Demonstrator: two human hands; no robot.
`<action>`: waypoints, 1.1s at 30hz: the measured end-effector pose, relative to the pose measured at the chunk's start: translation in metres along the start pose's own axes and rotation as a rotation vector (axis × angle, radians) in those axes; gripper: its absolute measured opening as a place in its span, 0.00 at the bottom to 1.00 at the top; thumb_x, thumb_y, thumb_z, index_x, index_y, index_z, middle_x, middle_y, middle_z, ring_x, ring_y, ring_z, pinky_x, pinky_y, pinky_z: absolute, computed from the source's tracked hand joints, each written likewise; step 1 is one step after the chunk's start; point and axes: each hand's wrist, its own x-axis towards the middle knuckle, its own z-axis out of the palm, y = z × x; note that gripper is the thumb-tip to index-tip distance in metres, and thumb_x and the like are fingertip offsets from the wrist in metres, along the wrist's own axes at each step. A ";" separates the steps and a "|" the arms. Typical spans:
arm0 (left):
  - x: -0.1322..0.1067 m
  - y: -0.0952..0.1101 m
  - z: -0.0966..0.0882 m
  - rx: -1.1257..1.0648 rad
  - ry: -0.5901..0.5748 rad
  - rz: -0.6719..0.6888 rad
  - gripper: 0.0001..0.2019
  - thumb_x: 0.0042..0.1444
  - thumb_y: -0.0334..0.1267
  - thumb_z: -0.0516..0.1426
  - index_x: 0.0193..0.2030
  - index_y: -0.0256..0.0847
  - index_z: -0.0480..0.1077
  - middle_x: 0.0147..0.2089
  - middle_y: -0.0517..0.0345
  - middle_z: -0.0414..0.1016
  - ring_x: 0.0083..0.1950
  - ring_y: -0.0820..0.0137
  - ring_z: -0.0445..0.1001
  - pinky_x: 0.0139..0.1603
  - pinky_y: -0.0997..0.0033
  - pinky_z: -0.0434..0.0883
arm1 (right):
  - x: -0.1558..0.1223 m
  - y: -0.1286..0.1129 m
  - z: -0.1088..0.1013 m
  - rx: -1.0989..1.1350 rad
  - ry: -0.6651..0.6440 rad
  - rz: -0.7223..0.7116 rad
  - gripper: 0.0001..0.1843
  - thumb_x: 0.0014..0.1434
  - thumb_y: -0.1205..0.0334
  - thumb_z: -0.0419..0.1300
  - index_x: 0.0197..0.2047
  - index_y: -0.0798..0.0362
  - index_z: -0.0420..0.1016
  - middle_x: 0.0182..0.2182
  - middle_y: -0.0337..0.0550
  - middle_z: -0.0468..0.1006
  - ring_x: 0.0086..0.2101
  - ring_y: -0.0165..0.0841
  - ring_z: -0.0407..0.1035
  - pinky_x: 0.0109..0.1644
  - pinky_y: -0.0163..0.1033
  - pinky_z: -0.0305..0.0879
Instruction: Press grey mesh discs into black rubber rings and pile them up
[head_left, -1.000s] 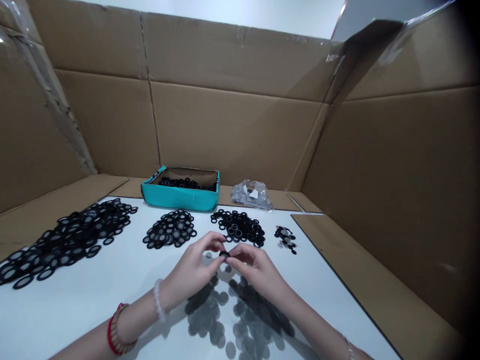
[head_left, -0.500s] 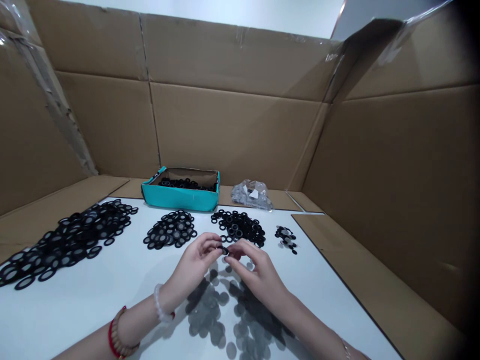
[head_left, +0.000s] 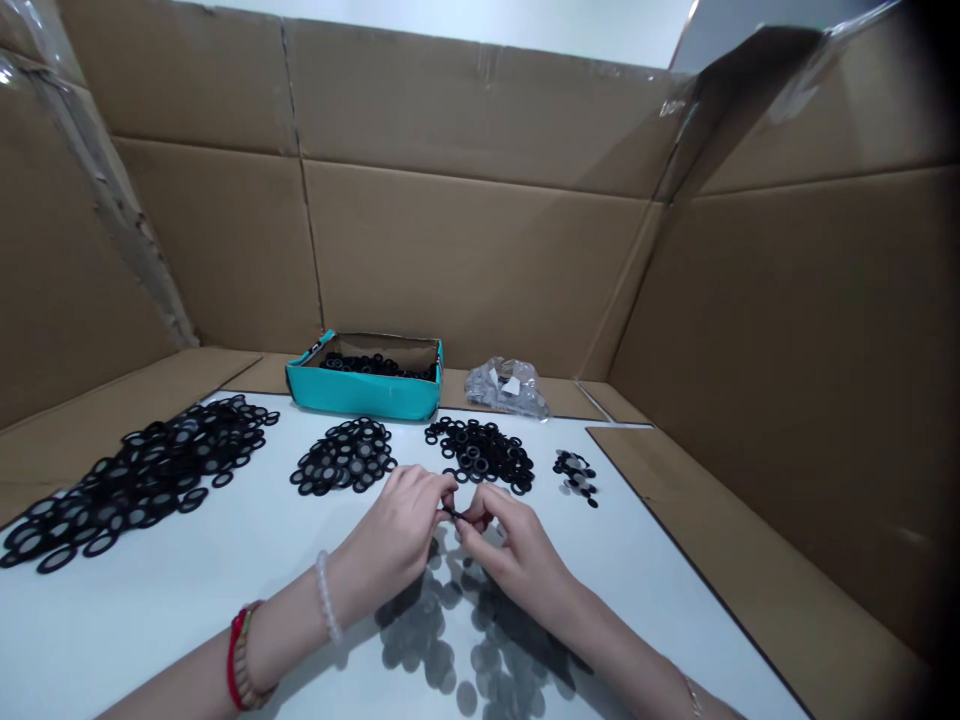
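Note:
Between my two hands, just above the white table, is a small black ring, seen nearly edge-on. My left hand pinches its left side, back of the hand upward, fingertips partly hidden. The thumb and fingers of my right hand are closed on its right side. Whether a disc sits inside the ring I cannot tell. Loose grey translucent discs lie spread below my hands, partly in their shadow. Just beyond my fingers is a heap of plain black rings.
Black rings with grey centres form a mound left of centre and a long heap at far left. A small cluster lies right. A teal box of rings and a clear plastic bag stand behind. Cardboard walls enclose the table.
My left hand has turned over so its back faces up more. The ring has tipped from a visible oval to nearly edge-on and moved slightly lower, with both hands still at it.

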 end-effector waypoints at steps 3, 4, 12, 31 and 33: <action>0.001 0.001 0.001 -0.128 0.053 -0.066 0.11 0.58 0.28 0.45 0.45 0.40 0.63 0.42 0.50 0.68 0.44 0.61 0.65 0.46 0.59 0.64 | 0.000 -0.001 0.000 0.010 0.034 -0.008 0.08 0.57 0.69 0.53 0.27 0.52 0.60 0.25 0.35 0.63 0.29 0.29 0.60 0.33 0.33 0.56; 0.002 0.001 0.002 -0.235 0.077 -0.125 0.11 0.59 0.29 0.45 0.46 0.41 0.62 0.42 0.51 0.68 0.44 0.62 0.65 0.46 0.61 0.64 | 0.000 -0.002 0.000 0.007 0.040 -0.009 0.07 0.58 0.68 0.53 0.28 0.52 0.61 0.26 0.36 0.64 0.29 0.30 0.61 0.33 0.33 0.57; 0.002 -0.001 0.010 -0.675 0.114 -0.339 0.11 0.57 0.35 0.51 0.48 0.42 0.60 0.41 0.55 0.68 0.44 0.67 0.68 0.46 0.67 0.66 | 0.002 -0.001 -0.001 -0.029 0.044 -0.032 0.07 0.60 0.64 0.54 0.29 0.52 0.68 0.27 0.40 0.69 0.30 0.32 0.63 0.34 0.36 0.59; 0.004 -0.001 0.013 -0.731 0.149 -0.373 0.10 0.56 0.35 0.53 0.46 0.42 0.62 0.42 0.54 0.69 0.44 0.67 0.69 0.46 0.67 0.66 | 0.005 0.000 0.000 -0.001 0.042 0.009 0.10 0.60 0.65 0.53 0.27 0.53 0.65 0.25 0.38 0.66 0.28 0.30 0.62 0.32 0.34 0.57; 0.002 0.001 0.008 -0.621 0.124 -0.311 0.09 0.56 0.33 0.52 0.45 0.42 0.63 0.41 0.55 0.69 0.43 0.67 0.68 0.45 0.67 0.66 | 0.003 -0.001 0.000 -0.002 0.027 0.012 0.09 0.59 0.67 0.53 0.26 0.53 0.63 0.25 0.36 0.65 0.28 0.30 0.61 0.31 0.33 0.56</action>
